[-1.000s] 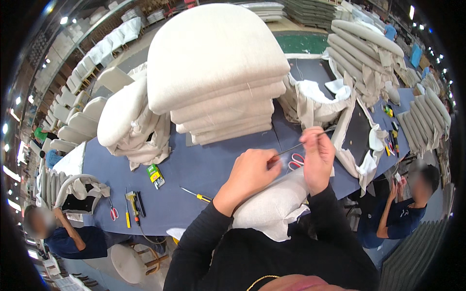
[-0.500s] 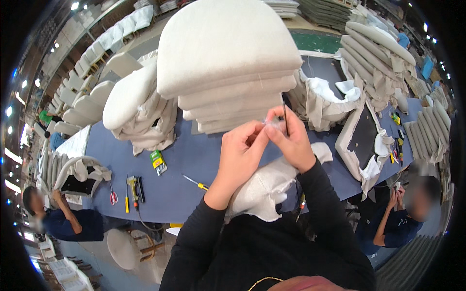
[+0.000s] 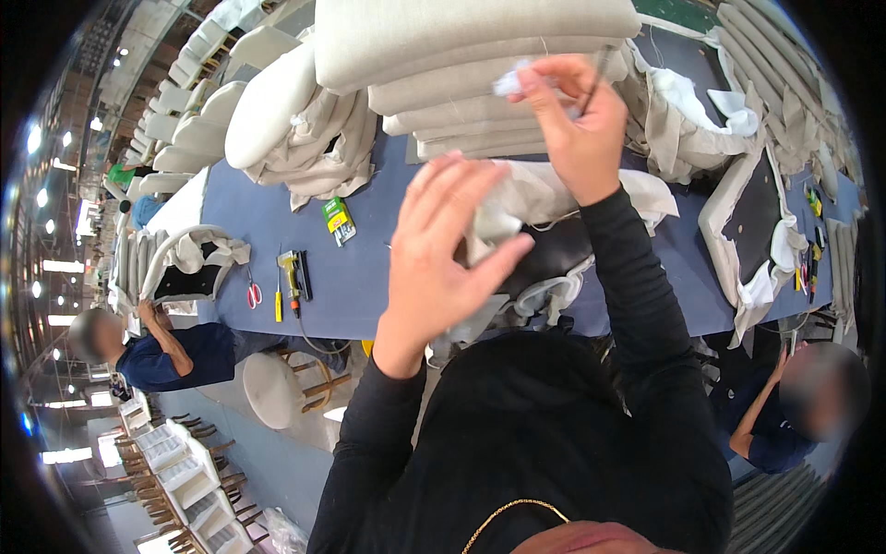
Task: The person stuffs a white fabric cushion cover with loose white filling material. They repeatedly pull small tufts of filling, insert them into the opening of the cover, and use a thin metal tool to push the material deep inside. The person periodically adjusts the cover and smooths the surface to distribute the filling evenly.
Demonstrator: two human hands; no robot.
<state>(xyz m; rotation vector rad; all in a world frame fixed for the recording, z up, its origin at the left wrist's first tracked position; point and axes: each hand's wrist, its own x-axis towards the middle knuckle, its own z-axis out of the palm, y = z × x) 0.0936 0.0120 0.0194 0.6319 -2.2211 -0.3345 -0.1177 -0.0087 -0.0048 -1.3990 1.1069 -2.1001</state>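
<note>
My right hand (image 3: 591, 125) is raised in front of the stack of beige cushions (image 3: 461, 51). Its thumb and fingers pinch a small tuft of white wadding (image 3: 509, 83), and a thin dark rod-like tool (image 3: 602, 69) sticks up from the same grip. Blurred at its edges, my left hand (image 3: 438, 245) is open with its fingers apart and nothing in it, just left of a partly covered seat panel. That panel lies on the blue table (image 3: 360, 286), its dark base (image 3: 554, 257) showing under loose beige fabric (image 3: 637, 189).
Left on the table are scissors (image 3: 254, 294), a yellow screwdriver (image 3: 279, 300), a staple gun (image 3: 295, 277) with a hose, and a green-yellow box (image 3: 338, 222). More half-covered panels (image 3: 752, 231) stand right. One person (image 3: 175, 355) works at left, another (image 3: 775, 406) at right.
My hands, together at the white tuft before, have come apart. The right has risen with tuft and tool; the left has opened and moved lower. The view has tipped down, baring the panel's dark base.
</note>
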